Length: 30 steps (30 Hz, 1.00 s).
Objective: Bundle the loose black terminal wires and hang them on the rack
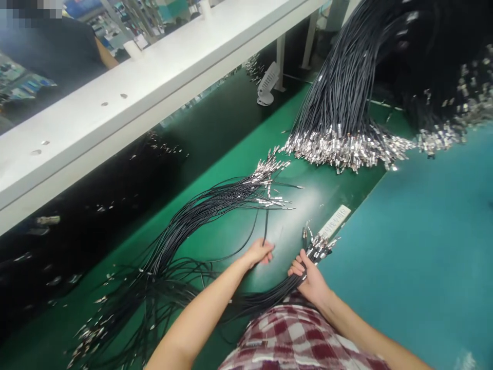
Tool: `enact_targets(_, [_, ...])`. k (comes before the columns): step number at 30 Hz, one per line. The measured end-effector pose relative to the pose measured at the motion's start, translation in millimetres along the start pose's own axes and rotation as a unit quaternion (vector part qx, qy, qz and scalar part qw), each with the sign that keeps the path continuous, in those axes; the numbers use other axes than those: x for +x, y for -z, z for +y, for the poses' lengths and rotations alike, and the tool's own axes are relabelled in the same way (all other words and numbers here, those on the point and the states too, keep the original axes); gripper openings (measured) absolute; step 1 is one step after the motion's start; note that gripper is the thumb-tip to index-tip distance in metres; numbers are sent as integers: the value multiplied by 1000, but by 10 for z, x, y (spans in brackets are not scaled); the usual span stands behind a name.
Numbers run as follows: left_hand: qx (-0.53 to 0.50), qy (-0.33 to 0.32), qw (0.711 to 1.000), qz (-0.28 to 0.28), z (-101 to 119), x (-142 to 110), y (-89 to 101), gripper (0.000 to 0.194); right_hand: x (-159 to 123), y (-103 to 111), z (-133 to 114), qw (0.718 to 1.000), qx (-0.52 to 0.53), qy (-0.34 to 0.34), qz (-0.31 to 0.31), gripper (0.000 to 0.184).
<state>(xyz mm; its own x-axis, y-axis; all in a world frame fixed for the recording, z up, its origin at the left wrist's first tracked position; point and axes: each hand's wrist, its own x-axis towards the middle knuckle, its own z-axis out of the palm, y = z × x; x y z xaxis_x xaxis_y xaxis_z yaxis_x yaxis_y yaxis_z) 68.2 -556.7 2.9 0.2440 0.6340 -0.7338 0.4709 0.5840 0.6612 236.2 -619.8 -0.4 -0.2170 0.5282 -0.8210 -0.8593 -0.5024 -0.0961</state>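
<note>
My right hand (308, 275) is wrapped round a bundle of black cables (265, 300), just below their silver metal ends (319, 247). To its left, my left hand (262, 253) has its fingers closed on a single black cable (266, 226), whose upper end reaches toward the loose pile. That pile of black cables (204, 205) lies across the green table, with its silver tips (267, 169) pointing to the upper right. More cable ends (90, 334) spread out at the lower left, partly blurred.
A large mass of black cables (346, 87) hangs at the upper right, its metal ends resting on the green table (231, 154). A white shelf (154, 77) runs above the table's far side. A labelled strip (335, 221) sits at the table edge. Someone in dark clothing (50, 51) is beyond the shelf.
</note>
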Motion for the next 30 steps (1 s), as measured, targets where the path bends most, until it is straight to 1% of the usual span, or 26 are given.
enact_targets(1, [-42,-27,998,43,195,85,22,36,-8,-2,0,1000,0,0,4,40])
enact_targets(2, [-63,-62,993,78,362,123,63,37,-15,-4,-1,1000,-1,0,6,39])
enact_targets(3, [-65,-98,990,84,484,115,114,38,-21,-6,-3,1000,0,-1,5,39])
enact_targets(4, [-57,-133,988,58,550,66,163,40,-25,-7,-5,1000,2,-2,3,39])
enact_targets(5, [-47,-166,985,11,555,-15,201,43,-27,-8,-7,1000,4,-2,2,38])
enact_targets(6, [-33,-191,980,-46,502,-115,221,47,-27,-8,-9,1000,7,-1,1,36])
enact_targets(7, [-18,-204,974,-96,400,-223,219,51,-25,-8,-12,1000,8,1,4,33])
enact_targets(8, [-8,-201,971,-128,261,-328,196,54,-20,-6,-15,1000,8,7,11,29])
enact_targets(9, [-8,-184,973,-137,101,-422,153,57,-16,-2,-20,1000,6,13,18,24])
enact_targets(12, [-69,-121,984,-108,-367,-602,-28,59,-10,18,-39,1000,0,20,13,11])
enact_targets(14, [-123,-87,984,-98,-567,-645,-136,58,-23,31,-52,1000,-6,18,-4,17])
enact_targets(15, [-142,-79,982,-92,-622,-652,-177,57,-33,33,-56,1000,-13,19,-10,23])
enact_targets(17, [-159,-75,981,-80,-660,-659,-240,56,-58,25,-56,999,-35,25,-15,33])
enact_targets(19, [-145,-83,983,-70,-636,-685,-300,54,-78,6,-43,997,-55,34,-30,36])
enact_targets(21, [-79,-108,990,-45,-581,-740,-366,50,-89,-7,-23,995,-74,47,-47,32])
enact_targets(22, [-19,-129,991,-26,-544,-772,-392,46,-91,-6,-12,993,-90,56,-44,28])
enact_targets(23, [57,-155,986,-9,-499,-798,-404,42,-91,1,-2,991,-109,65,-33,26])
enact_targets(24, [141,-180,974,5,-446,-811,-394,40,-90,15,5,988,-132,76,-18,27])
enact_targets(25, [222,-198,955,20,-387,-804,-356,39,-87,34,9,984,-154,89,-4,31])
enact_targets(26, [289,-209,933,44,-326,-774,-288,38,-84,57,9,979,-175,101,5,35])
enact_targets(27, [341,-209,913,81,-269,-720,-194,35,-79,80,6,975,-194,109,8,38])
enact_targets(28, [380,-195,894,132,-220,-646,-82,31,-73,102,0,971,-209,114,7,39])
enact_targets(29, [410,-167,876,189,-186,-558,38,27,-68,122,-6,969,-218,114,8,39])
enact_targets(30, [435,-130,860,232,-168,-465,155,25,-63,138,-13,969,-222,106,11,39])
